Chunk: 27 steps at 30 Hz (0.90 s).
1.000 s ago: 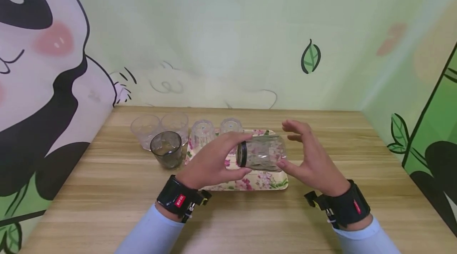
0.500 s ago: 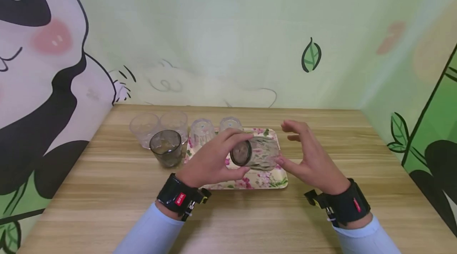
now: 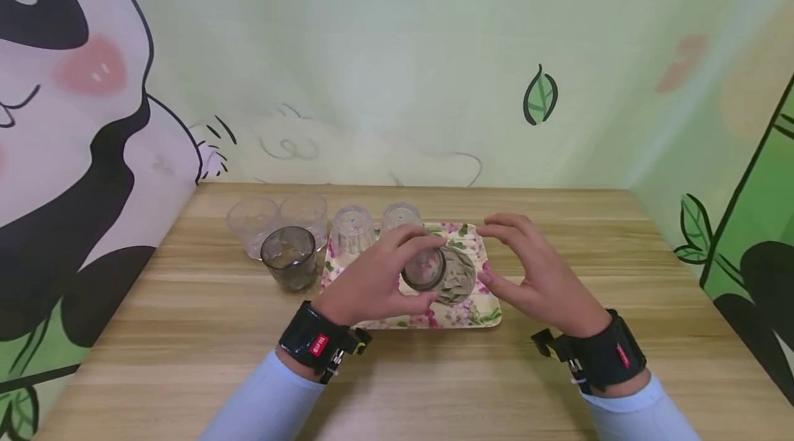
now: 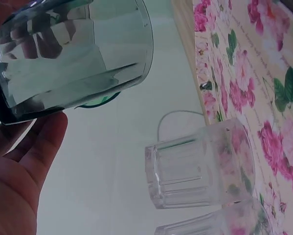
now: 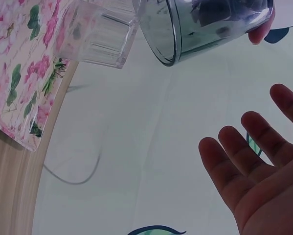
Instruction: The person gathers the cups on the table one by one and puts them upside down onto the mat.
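My left hand (image 3: 378, 279) pinches a smoky grey drinking glass (image 4: 78, 58) at its thick base end, with the thumb on one side and fingers on the other. Over the floral tray (image 3: 484, 313) the glass is tilted, its base toward the head camera and its mouth turned down and right. The right hand (image 3: 540, 275) is held to the right of the mouth, fingers spread and thumb apart. In the right wrist view a gap separates those fingertips (image 5: 210, 147) from the glass.
Two clear faceted glasses, a left one (image 3: 352, 229) and a right one (image 3: 400, 217), stand upside down at the tray's back left. Left of the tray are another smoky glass (image 3: 290, 262) and two clear glasses (image 3: 253, 227), all upright. A printed wall (image 3: 397, 96) borders the wooden table (image 3: 186, 358).
The held glass has turned from lying side-on to showing its base to the head camera, its mouth tipping downward. The right hand's fingers have come slightly left; the left hand moved little.
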### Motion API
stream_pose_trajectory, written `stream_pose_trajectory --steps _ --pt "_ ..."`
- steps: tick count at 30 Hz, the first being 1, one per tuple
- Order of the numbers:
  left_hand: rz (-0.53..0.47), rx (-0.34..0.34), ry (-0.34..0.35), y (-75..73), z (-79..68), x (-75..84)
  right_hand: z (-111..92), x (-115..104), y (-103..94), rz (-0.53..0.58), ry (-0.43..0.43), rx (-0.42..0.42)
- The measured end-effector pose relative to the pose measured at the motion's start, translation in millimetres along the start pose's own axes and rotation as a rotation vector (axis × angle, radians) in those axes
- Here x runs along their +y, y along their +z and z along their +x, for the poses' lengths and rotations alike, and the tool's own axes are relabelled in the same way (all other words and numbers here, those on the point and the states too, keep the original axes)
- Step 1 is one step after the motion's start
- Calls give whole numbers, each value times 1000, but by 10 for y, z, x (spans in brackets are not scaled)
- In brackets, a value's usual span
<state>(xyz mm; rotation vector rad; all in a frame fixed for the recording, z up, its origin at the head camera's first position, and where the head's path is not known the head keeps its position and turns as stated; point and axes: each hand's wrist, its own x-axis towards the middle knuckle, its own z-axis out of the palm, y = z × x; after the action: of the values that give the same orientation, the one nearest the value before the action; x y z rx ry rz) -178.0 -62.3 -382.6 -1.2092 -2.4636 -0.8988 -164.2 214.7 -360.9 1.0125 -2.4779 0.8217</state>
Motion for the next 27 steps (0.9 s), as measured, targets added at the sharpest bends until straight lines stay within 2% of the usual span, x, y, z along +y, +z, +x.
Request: stream_pose_trajectory --steps 6,16,21,27 --pt "38 21 32 -13 43 -6 -5 10 8 3 3 -1" --pt "70 4 50 -21 165 -62 -8 22 12 -13 35 4" --pt "65 -20 21 7 253 -96 -8 10 0 -5 46 7" --pt "78 -33 -48 28 333 -99 -1 3 -5 1 50 8"
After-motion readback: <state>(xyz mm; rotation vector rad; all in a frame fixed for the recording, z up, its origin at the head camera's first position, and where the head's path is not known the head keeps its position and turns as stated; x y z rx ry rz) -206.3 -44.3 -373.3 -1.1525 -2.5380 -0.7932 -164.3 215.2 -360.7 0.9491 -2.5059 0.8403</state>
